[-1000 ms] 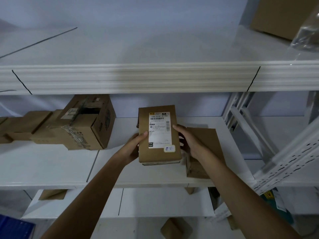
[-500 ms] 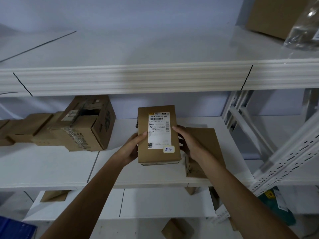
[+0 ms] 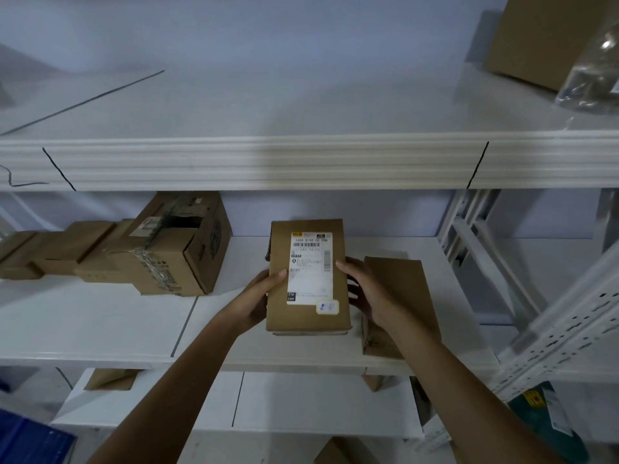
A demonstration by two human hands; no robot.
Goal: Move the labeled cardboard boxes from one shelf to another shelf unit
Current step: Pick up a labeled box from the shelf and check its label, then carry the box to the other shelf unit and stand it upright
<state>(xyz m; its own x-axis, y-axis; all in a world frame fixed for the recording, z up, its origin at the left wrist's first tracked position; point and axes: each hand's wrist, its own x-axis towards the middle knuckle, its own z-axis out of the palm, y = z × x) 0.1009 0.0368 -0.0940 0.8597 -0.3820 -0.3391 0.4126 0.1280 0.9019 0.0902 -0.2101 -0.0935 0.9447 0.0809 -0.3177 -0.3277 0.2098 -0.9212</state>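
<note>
While both hands grip it, the box point(image 3: 308, 276) label point(image 3: 311, 267) reads "B748".

A small brown rectangular cardboard box with a white printed shipping label point(image 3: 308, 275) is clasped between both hands, its labelled face tilted up toward the camera, long edge running away from the viewer. The label carries a barcode and text, with a small pale sticker at its near right corner. Just right of the grip, a plain brown flat cardboard box point(image 3: 398, 296) lies on the white middle shelf point(image 3: 100, 326), partly hidden by the wrist. Well left of the grip sits a larger taped brown carton point(image 3: 174, 249), its top apparently torn open, with lower brown boxes point(image 3: 57, 249) beyond it.
</note>
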